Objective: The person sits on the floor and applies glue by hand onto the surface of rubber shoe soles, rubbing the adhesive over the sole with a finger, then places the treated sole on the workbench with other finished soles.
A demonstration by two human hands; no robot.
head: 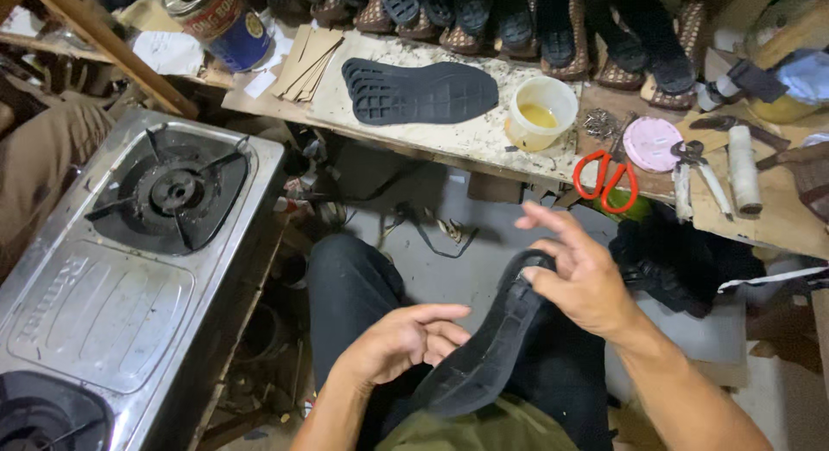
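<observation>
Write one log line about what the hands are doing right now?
left hand: touching black shoe sole | right hand: gripping sole's far end | sole: over lap | workbench: second sole, red scissors

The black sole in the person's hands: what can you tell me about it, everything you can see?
The black sole looks like moulded rubber, long and shoe-shaped, with a raised rim along its edge. It is held on edge over the person's lap, slanting from lower left up to the right. The left hand supports its lower part; the right hand touches its upper end, fingers spread. Its tread side is turned away, so its pattern cannot be seen.
</observation>
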